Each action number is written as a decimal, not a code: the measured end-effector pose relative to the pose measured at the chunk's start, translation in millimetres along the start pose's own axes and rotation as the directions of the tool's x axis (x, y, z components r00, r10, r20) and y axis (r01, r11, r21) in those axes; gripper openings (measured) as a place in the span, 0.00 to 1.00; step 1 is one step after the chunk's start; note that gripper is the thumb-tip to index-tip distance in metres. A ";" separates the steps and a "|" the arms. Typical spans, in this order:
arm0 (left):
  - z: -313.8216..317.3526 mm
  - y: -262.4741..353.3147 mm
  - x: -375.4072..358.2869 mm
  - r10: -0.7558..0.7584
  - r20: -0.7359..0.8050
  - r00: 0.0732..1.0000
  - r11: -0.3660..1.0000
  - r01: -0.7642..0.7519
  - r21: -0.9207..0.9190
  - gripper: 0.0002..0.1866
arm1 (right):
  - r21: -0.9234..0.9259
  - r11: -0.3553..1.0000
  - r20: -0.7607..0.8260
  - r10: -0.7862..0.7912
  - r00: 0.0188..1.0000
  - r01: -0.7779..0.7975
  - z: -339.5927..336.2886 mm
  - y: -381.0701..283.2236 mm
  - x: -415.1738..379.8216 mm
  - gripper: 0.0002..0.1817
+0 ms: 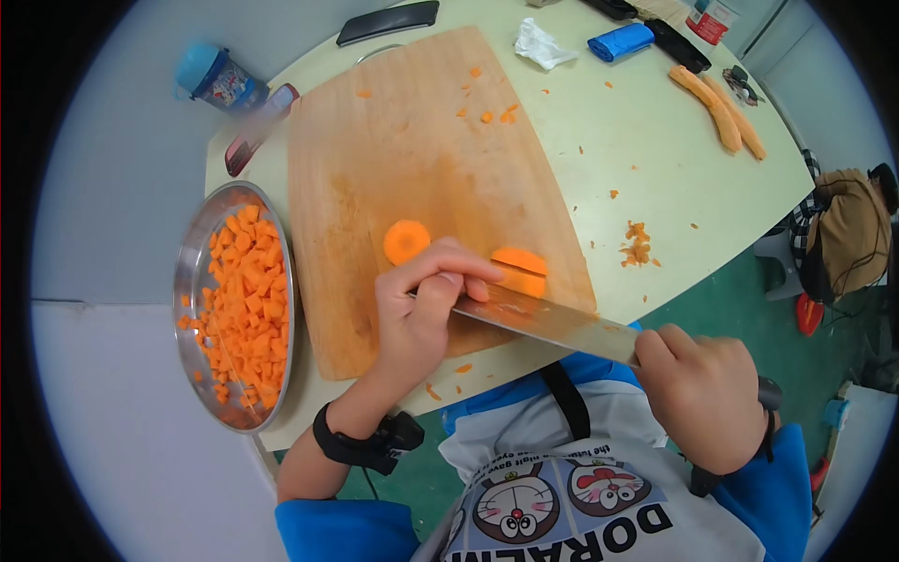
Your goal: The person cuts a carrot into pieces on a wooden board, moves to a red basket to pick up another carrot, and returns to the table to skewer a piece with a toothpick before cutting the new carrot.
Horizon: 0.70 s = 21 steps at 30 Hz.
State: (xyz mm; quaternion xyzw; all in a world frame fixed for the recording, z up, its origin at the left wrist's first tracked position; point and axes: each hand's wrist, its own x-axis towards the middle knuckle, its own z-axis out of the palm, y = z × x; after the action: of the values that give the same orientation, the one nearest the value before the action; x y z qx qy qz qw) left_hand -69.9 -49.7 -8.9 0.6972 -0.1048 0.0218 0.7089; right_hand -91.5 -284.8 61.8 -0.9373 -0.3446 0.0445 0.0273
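Note:
My right hand (702, 393) is wrapped round the handle of a wide knife (562, 325), whose blade reaches left over the near edge of the wooden cutting board (346, 178). My left hand (426, 304) is closed, its fingers bent at the blade's far end; what they hold, if anything, is hidden. Just beyond the blade lies a carrot piece (520, 260) with a cut line across it. A round orange carrot slice (407, 242) rests on the board beyond my left hand.
A metal tray (185, 258) of diced carrot stands left of the board. Two peeled carrots (716, 108), a blue roll (621, 42), crumpled tissue (541, 44) and carrot scraps (637, 245) lie on the table. A phone (387, 22) and blue bottle (220, 80) are at the far left.

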 end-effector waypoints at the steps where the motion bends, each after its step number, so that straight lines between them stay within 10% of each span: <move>1: 0.0 -1.4 -0.3 -0.007 -0.027 1.000 1.000 0.007 -0.002 0.15 | 0.004 1.000 -0.008 0.003 1.000 -0.003 -1.6 -0.2 1.4 0.08; 19: 9.2 10.2 1.3 -0.016 -0.115 0.993 0.980 0.038 0.197 0.17 | 0.185 0.981 -0.100 -0.037 0.994 0.055 13.2 18.9 -9.5 0.05; 21: 16.6 21.0 7.4 0.280 -0.455 0.845 0.960 -0.249 0.130 0.17 | 0.224 0.974 -0.160 0.007 0.987 0.029 8.9 21.8 -13.0 0.07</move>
State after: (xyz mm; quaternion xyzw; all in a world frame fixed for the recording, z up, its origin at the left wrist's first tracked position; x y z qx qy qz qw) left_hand -68.3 -66.5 13.2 0.6729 -0.0245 0.2907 0.6798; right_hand -88.2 -309.6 52.0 -0.9268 -0.3392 0.0080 0.1612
